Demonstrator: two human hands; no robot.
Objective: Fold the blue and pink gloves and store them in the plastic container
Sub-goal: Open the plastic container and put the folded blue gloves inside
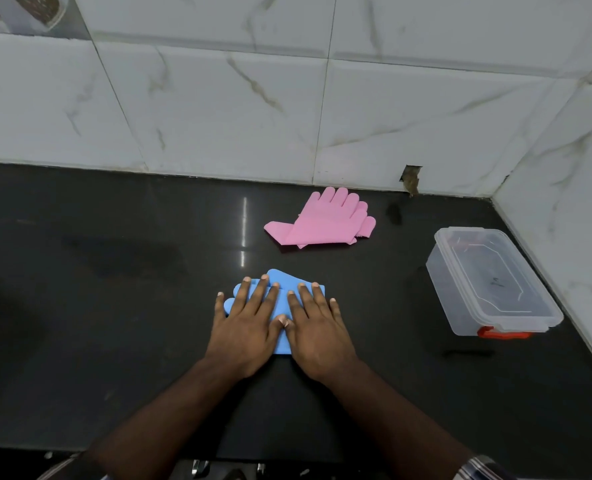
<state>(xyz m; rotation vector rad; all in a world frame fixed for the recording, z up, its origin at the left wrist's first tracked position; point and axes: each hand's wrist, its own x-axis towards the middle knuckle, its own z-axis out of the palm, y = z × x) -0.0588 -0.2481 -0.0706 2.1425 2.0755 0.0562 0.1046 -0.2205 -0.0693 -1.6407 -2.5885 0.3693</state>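
Nearest on the dark, glossy table (114,323), both hands lie flat with fingers spread, palms down. The left hand (249,327) and the right hand (317,336) sit side by side with thumbs touching, gripping nothing but pressing the blue gloves (280,289) into a flattened bundle. The blue material looks smooth and rubbery, with rounded fingertips poking out at the left and a folded edge at the far side. I judge the blue fold to be at its pressing stage, nearly finished.

Farther back, near the marbled wall tiles (218,109), the pink gloves (322,221) lie stacked and flat, cuff pointing left, apparently not yet folded small. To the right, well apart from both pairs, stands the plastic container (488,282), clear and rectangular with a red latch. Its lid appears to be on, so opening it and storing both pairs remain.
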